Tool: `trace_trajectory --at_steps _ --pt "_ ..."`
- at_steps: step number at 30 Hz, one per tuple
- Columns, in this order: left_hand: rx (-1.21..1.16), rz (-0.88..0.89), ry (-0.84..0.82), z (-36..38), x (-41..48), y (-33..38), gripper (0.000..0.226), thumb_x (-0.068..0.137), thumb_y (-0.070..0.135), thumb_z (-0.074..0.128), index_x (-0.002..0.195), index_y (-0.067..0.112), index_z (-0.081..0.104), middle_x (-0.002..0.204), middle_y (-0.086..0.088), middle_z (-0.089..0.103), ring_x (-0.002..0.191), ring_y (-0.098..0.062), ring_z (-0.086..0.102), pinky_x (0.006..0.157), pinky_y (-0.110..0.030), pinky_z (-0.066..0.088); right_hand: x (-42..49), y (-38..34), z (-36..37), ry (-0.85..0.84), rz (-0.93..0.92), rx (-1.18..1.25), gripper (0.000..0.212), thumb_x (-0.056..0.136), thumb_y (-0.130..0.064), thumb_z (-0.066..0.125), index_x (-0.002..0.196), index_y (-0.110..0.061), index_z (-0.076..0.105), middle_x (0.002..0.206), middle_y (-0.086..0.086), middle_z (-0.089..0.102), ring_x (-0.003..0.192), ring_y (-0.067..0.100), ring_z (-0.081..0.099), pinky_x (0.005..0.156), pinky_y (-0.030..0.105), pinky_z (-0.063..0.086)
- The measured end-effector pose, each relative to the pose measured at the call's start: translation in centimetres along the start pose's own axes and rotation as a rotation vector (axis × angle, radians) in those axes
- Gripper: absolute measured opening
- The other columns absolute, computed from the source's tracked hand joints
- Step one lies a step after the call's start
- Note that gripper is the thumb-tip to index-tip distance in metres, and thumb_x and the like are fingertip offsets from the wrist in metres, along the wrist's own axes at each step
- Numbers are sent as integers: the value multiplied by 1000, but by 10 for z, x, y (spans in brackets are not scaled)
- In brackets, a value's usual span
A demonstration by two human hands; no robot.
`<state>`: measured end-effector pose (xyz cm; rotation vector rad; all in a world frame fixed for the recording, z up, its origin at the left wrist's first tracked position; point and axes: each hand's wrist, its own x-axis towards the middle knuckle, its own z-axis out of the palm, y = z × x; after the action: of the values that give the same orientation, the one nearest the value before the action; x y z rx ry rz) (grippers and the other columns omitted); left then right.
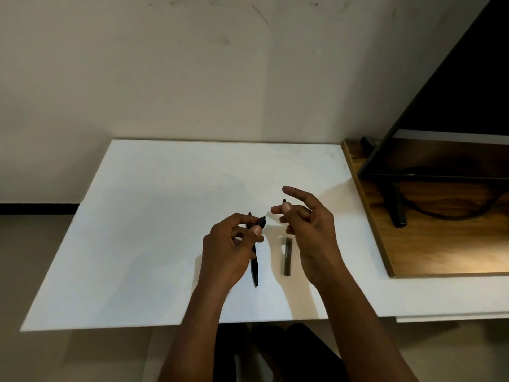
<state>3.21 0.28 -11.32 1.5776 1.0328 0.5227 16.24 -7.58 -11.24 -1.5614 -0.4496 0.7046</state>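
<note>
My left hand [231, 252] pinches a short black pen part [261, 222] with a pale tip between thumb and fingers, a little above the white table [154, 216]. Under that hand a long black pen [254, 268] lies lengthwise on the table, its upper half partly hidden. My right hand [308, 232] hovers just right of the left, thumb pressed against a small dark pen piece [284, 201], index finger stretched out. A dark brownish pen barrel [287, 256] lies on the table between the two hands.
A wooden board [413, 244] sits at the table's right, carrying a black metal stand [396, 205] and a dark cable [446, 213]. A beige wall [192, 78] rises behind the table. The table's front edge runs close to my forearms.
</note>
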Motion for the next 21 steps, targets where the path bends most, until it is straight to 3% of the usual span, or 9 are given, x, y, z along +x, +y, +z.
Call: trace_trajectory --at_steps 5,21 --pt "-58 -27 -25 1 -2 3 13 93 23 66 105 23 72 82 2 78 51 -3 62 48 -7 42 -2 0 0 -47 90 179 22 97 -16 60 113 -1 62 101 7 78 100 21 73 88 34 54" --pt "-9 -12 -37 -2 -2 1 12 92 24 68 102 24 72 79 6 78 51 -5 65 52 -8 47 -2 1 2 -105 44 42 14 91 -10 68 103 -6 75 95 10 78 93 21 74 84 38 59"
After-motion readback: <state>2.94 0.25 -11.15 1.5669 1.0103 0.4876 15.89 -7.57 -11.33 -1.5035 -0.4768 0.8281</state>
